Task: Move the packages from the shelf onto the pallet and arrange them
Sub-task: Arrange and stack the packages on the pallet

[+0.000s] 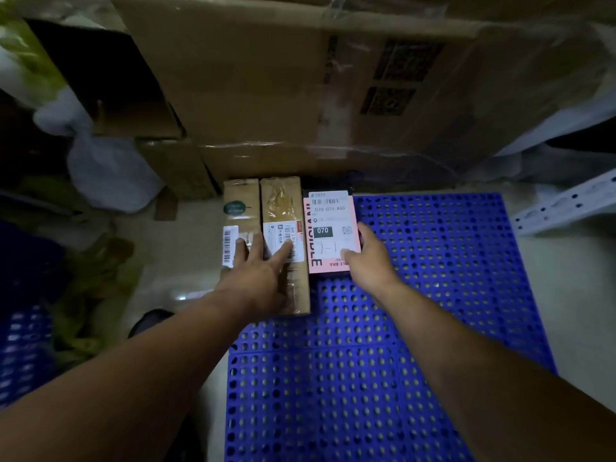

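Three packages lie side by side at the far left corner of the blue perforated pallet [416,295]. The left brown box [240,205] carries a green sticker and a barcode label. The middle brown box [281,208] is long and taped, with a white label. The pink package [328,228] with a shipping label sits to their right. My left hand [263,275] rests flat across the two brown boxes, fingers spread. My right hand [370,258] grips the pink package's right edge and near corner.
A large taped cardboard carton [300,88] stands just behind the pallet, with smaller cartons [176,168] and a white plastic bag [110,175] to the left. A white perforated shelf rail [566,205] lies at the right. Another blue pallet [23,345] shows at the far left.
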